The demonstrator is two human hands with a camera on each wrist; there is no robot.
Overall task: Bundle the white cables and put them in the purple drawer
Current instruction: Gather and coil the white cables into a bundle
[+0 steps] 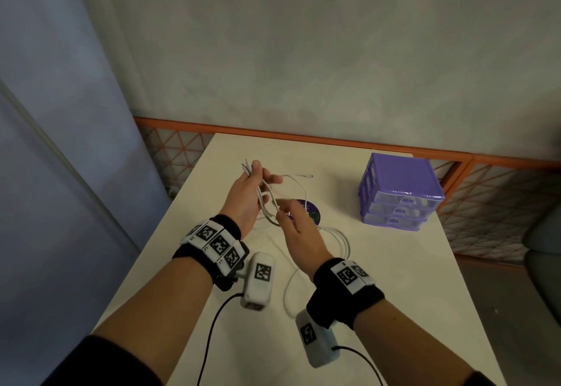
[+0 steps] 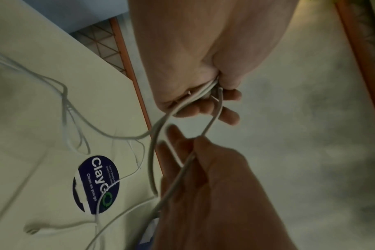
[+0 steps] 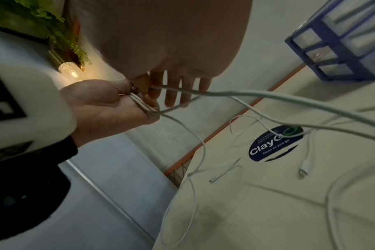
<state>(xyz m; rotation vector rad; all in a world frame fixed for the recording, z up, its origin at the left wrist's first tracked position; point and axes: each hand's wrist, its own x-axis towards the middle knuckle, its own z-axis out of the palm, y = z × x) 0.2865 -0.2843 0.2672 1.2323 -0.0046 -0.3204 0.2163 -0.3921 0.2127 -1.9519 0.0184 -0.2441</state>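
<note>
Your left hand (image 1: 247, 192) is raised above the tabletop (image 1: 379, 264), thumb and fingers pinched on the gathered ends of the white cables (image 1: 299, 186); several plugs stick out past the thumb. From that pinch the cables hang in loops and trail down onto the tabletop, where more slack lies near your wrists. 1 plug (image 3: 304, 170) rests just below the round dark sticker (image 1: 308, 211), and another plug (image 3: 214, 179) lies near the tabletop's left edge.

Your right hand (image 1: 299, 227) is just beside the left, fingers extended and relaxed. A cable strand runs across its fingers (image 2: 178, 140); motion blur there makes it hard to say whether any finger closes on it, and it appears only to touch.

The purple drawer (image 1: 397, 192) unit stands at the far right of the tabletop, well apart from both hands, with all 3 drawers pushed in.
</note>
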